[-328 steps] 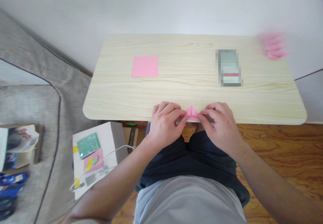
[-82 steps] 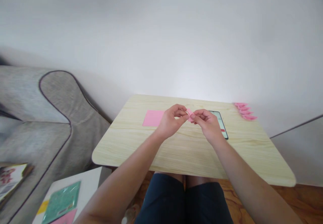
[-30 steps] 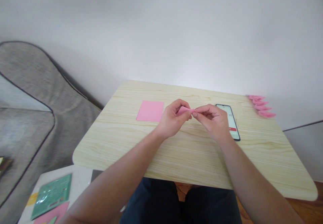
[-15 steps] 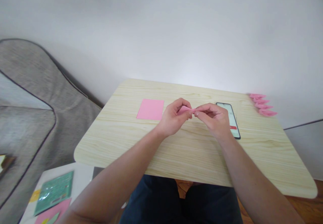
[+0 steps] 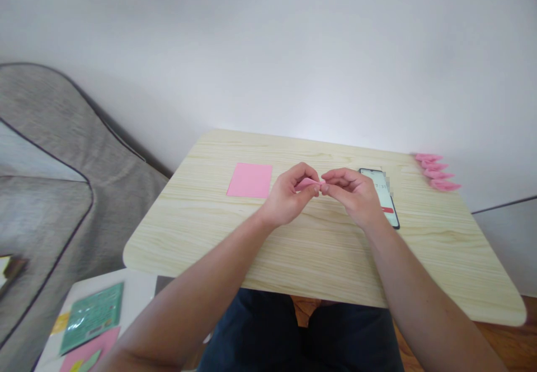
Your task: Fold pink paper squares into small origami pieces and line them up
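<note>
Just above the middle of the table, a small folded piece of pink paper is held between both hands. My left hand is closed around its wider left part, thumb and fingers pinching it. At its narrow right end, my right hand pinches the paper with thumb and forefinger, the other fingers curled behind. Part of the folded paper is hidden inside the left hand. A flat pink paper square lies on the table left of my left hand.
A phone lies partly behind my right hand on the wood-patterned table. Several folded pink paper pieces stand in a row at the far right edge. At lower left are a green packet and a grey sofa.
My right hand's fingers have lifted slightly and shifted at the narrow end of the folded paper. The left hand keeps its hold almost unmoved.
</note>
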Available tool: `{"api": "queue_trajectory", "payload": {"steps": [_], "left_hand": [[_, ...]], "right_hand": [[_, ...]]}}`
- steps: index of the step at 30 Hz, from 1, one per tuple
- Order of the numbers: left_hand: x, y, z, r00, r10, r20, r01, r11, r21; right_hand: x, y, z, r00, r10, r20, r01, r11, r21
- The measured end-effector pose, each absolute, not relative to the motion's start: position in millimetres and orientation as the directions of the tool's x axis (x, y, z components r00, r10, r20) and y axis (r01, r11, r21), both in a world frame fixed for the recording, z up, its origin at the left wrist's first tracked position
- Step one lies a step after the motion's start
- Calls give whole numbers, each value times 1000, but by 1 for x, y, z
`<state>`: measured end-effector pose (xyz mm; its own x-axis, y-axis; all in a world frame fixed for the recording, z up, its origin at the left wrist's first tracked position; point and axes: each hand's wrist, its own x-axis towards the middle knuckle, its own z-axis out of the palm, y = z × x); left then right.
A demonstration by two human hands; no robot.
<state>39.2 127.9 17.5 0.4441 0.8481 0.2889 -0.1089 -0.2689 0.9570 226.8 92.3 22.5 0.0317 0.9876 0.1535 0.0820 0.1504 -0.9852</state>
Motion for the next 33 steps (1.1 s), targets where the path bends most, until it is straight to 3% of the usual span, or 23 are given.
{"api": "queue_trajectory", "payload": {"steps": [8,13,20,33], "left_hand": [[39,128,15,449,848,280,-84,-272,959],[39,131,17,379,899,221,44,-256,966],[39,131,17,369,892,261,183,-345,921],[39,132,16,380,858,347,122,-419,900]], "right_hand": [[230,93,24,-8,990,141,155,141,-978],[233,94,22,39,984,175,237,161,-958],[234,94,18,27,976,216,319,196,-927],[235,96,24,96,985,144,77,137,-988]]}}
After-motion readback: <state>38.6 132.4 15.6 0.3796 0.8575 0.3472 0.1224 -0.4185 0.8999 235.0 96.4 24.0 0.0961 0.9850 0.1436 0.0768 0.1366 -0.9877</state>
